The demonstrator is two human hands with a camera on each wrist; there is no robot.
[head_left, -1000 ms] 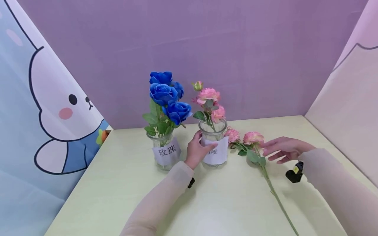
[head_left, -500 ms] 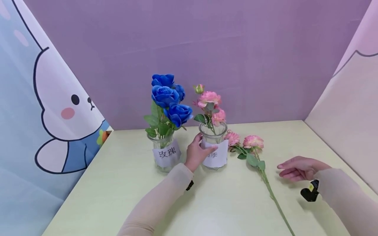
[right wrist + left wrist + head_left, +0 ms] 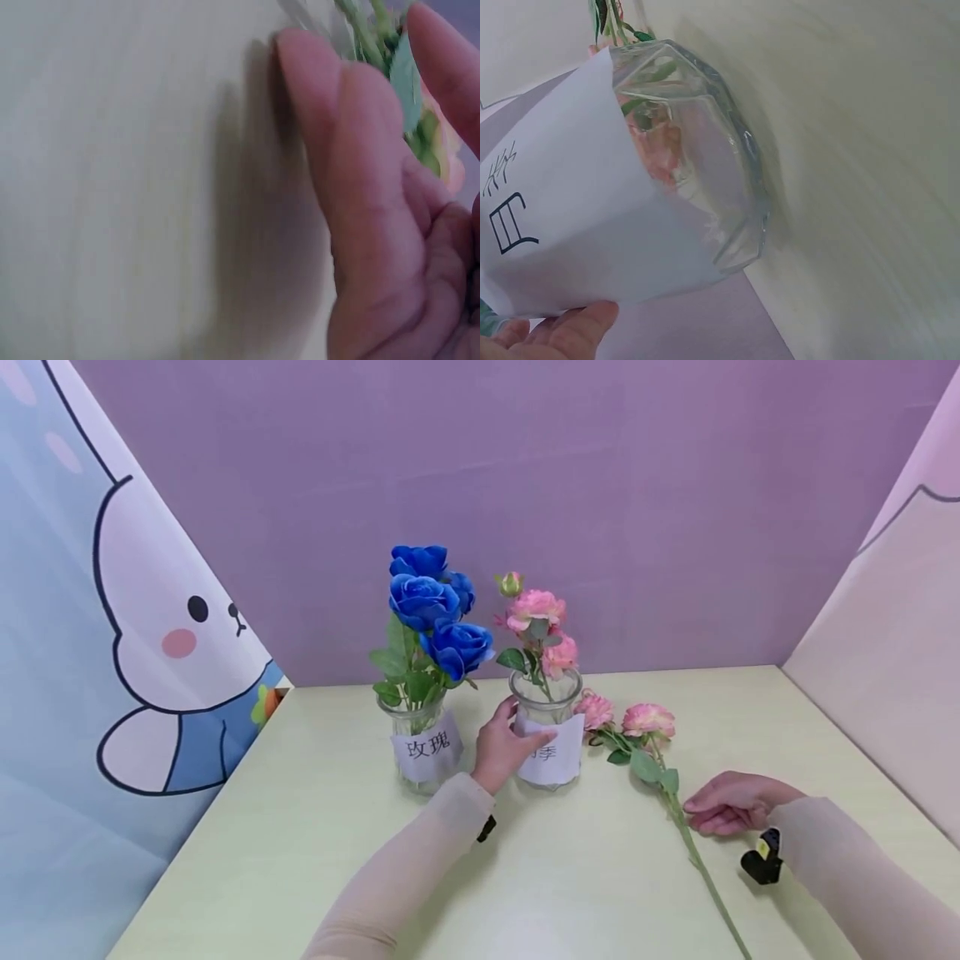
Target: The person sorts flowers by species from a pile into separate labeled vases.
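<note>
My left hand (image 3: 504, 750) grips a glass jar (image 3: 536, 714) from its left side, thumb across the white paper label (image 3: 562, 758). In the left wrist view the clear faceted base of the jar stands close to the table. Pink flowers (image 3: 537, 610) with a green bud rise from this jar. On the table to its right lies a pink artificial flower (image 3: 648, 720) with a long green stem (image 3: 701, 864). Beside that stem is my right hand (image 3: 738, 802), fingertips close to it. The right wrist view shows a gap between thumb and fingers (image 3: 367, 157).
A second labelled glass jar (image 3: 411, 720) with blue roses (image 3: 425, 602) stands left of the gripped one. Another pink flower head (image 3: 596, 708) lies beside the jar. A purple wall (image 3: 637, 527) closes off the table's (image 3: 570, 877) far edge.
My right hand has drawn back from the pink flower's head, moved toward me, then come left to its stem. The left hand keeps its hold on the jar.
</note>
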